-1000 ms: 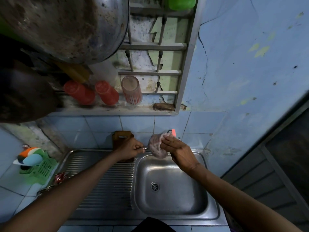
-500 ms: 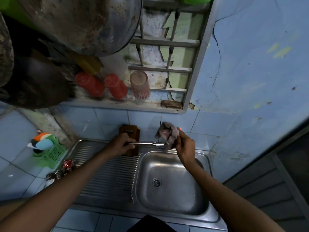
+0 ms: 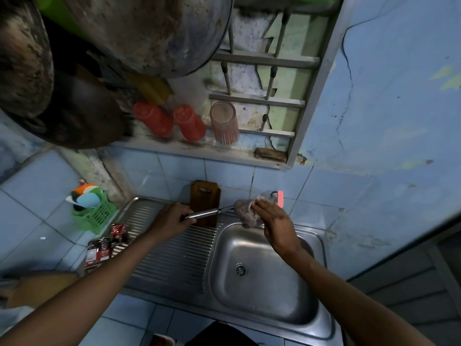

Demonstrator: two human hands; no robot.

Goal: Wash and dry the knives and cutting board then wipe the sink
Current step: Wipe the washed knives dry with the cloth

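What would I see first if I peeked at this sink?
Two hands over the steel sink: the left hand grips a metal knife by its handle, and the right hand wraps a pinkish cloth round the blade. Behind stands a wooden cutting board, and big blackened pans hang up top.

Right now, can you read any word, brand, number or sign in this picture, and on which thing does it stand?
No text is readable.
Red and black sachets beside the sink: they carry print, too blurred to read.
Striped cup on the shelf: only stripes, no words.
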